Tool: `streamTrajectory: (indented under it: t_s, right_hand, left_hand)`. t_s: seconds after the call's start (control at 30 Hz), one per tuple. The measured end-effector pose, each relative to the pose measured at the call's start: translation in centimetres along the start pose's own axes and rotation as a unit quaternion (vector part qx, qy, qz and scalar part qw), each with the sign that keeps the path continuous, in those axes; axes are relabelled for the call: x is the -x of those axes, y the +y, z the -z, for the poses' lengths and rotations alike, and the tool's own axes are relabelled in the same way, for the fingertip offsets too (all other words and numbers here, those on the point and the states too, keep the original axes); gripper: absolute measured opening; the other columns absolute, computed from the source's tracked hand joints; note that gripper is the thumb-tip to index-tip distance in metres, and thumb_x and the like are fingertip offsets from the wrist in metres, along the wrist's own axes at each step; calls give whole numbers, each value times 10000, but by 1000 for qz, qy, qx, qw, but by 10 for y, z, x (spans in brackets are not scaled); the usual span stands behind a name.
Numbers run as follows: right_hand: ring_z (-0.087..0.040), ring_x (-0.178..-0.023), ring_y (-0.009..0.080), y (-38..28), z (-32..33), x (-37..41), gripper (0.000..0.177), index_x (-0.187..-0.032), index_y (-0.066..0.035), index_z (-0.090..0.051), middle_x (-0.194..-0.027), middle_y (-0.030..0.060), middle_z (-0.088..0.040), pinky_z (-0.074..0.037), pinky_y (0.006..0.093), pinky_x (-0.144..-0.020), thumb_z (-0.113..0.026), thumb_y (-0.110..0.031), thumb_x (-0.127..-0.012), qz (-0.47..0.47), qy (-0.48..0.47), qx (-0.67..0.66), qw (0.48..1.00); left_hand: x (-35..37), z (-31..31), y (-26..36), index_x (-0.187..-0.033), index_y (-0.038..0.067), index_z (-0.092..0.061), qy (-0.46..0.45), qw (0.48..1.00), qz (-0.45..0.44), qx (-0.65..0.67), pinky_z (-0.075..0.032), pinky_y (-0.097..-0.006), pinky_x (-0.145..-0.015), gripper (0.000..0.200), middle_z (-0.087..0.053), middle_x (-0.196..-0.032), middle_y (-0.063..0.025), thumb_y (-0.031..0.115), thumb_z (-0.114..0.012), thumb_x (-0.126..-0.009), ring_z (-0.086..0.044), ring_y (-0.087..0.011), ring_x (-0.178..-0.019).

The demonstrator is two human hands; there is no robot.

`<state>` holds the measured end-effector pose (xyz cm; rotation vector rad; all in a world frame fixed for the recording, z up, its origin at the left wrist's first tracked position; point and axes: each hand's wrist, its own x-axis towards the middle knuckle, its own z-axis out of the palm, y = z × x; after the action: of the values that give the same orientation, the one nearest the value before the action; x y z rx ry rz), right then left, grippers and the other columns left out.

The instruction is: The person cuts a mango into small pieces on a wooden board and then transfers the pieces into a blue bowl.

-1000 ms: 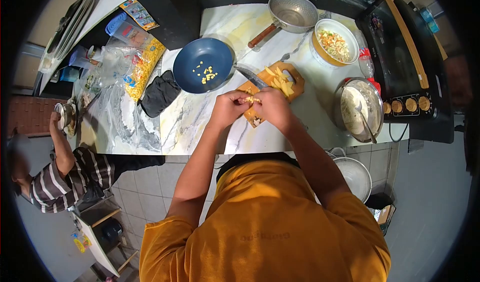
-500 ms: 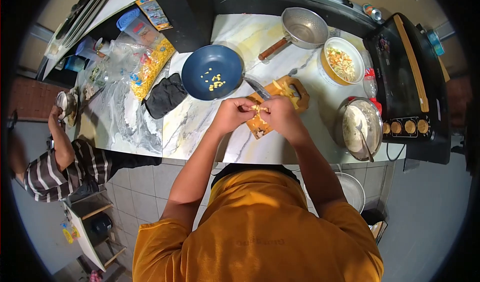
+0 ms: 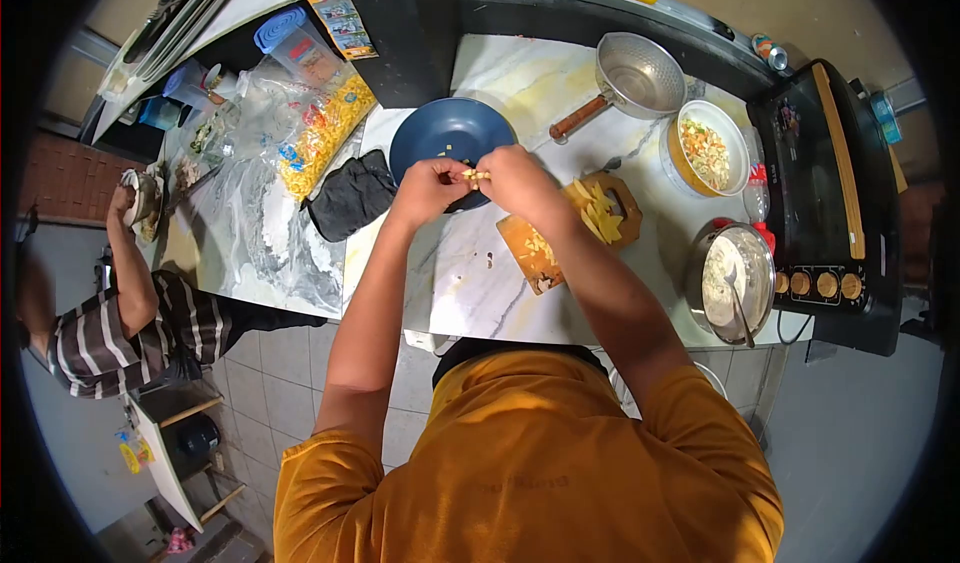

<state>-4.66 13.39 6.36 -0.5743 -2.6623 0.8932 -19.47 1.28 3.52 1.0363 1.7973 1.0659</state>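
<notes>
Over the near rim of the dark blue pan point(image 3: 450, 123), my left hand point(image 3: 425, 193) and my right hand point(image 3: 520, 183) meet with fingers pinched. Between the fingertips are small diced yellow pieces point(image 3: 477, 176). A few similar bits show inside the pan. Below my right forearm lies a wooden cutting board point(image 3: 520, 238), with more diced bits on its near part. Larger yellow slices point(image 3: 600, 211) rest on its far end. My right arm and hand hide part of the board, and the knife cannot be seen.
At left are a black cloth point(image 3: 350, 198), a bag of yellow pasta point(image 3: 325, 138) and a floury patch. Toward the right stand a saucepan point(image 3: 640, 73), a bowl of chopped vegetables point(image 3: 707, 153), a metal bowl with a spoon point(image 3: 728, 283) and an oven point(image 3: 820, 193). Another person point(image 3: 130, 313) works at far left.
Both hands have moved from the cutting board up and left to the pan, carrying diced yellow pieces. The knife seen beside the board is now hidden. The view has shifted slightly.
</notes>
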Motion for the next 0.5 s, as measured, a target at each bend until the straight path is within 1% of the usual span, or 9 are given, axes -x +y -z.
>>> streamTrajectory:
  t_s: [0.1,0.17,0.23,0.27,0.33,0.37,0.4,0.43,0.5]
  right_hand:
    - [-674,-844,438,1,-12,-12,75,-802,21,-717,-820,260,-674,-547,496,-773,-669,-33,-782,4,-8,21,1000]
    - [-677,-844,436,5,-21,-14,83,-837,7,-722,-831,255,-678,-543,504,-775,-669,-34,-789,-26,18,8,999]
    - [-675,-845,435,4,-20,-12,90,-849,0,-723,-838,249,-681,-542,503,-775,-655,-31,-798,-25,20,0,1000]
    - [-673,-846,434,4,-19,-11,101,-862,-7,-724,-845,243,-683,-542,503,-774,-640,-27,-808,-23,25,-9,999]
    - [-669,-851,430,-2,-15,-8,105,-858,-13,-725,-861,235,-686,-541,497,-775,-629,-29,-818,-29,41,-11,999]
    - [-666,-856,426,-4,-14,-6,111,-854,-20,-726,-876,227,-688,-539,491,-776,-619,-32,-827,-34,60,-14,998]
    - [-666,-856,426,2,-19,-5,111,-854,-20,-726,-876,227,-688,-539,491,-776,-619,-32,-827,-35,58,-14,998]
    - [-662,-872,420,8,-24,-4,111,-854,-23,-728,-873,221,-682,-537,485,-781,-621,-44,-834,-6,88,-13,996]
    - [-659,-888,415,13,-27,-4,112,-855,-27,-729,-869,214,-677,-535,479,-786,-622,-55,-841,23,122,-12,992]
  left_hand:
    - [-6,10,-11,-1035,-18,-734,7,999,-11,43,-520,-215,-744,166,-709,-901,-3,23,-744,-875,-626,-56,-803]
    - [-4,11,-14,-1066,-32,-733,18,999,-14,26,-530,-230,-777,180,-728,-909,-23,54,-719,-908,-648,-70,-823]
    - [-1,11,-10,-1073,-27,-739,38,998,18,-44,-535,-253,-783,190,-752,-920,-67,89,-699,-928,-670,-95,-830]
    - [-1,10,-9,-1073,-27,-739,38,998,20,-42,-535,-253,-783,190,-752,-920,-67,89,-699,-928,-670,-95,-830]
    - [-2,8,-10,-1041,27,-760,67,991,4,-115,-541,-305,-708,192,-748,-839,-145,147,-709,-899,-672,-155,-680]
    - [-3,7,-13,-1041,27,-760,66,991,7,-113,-541,-305,-708,192,-748,-839,-145,147,-709,-899,-672,-155,-680]
    - [-3,5,-16,-1021,32,-764,86,990,-30,-109,-541,-315,-704,179,-742,-850,-150,131,-719,-880,-684,-179,-691]
    - [-4,4,-19,-1002,36,-769,105,986,-68,-106,-541,-324,-700,166,-737,-861,-155,116,-728,-861,-697,-203,-703]
    - [-4,3,-18,-981,32,-765,117,983,-89,-108,-542,-332,-702,156,-732,-872,-152,105,-735,-846,-698,-216,-715]
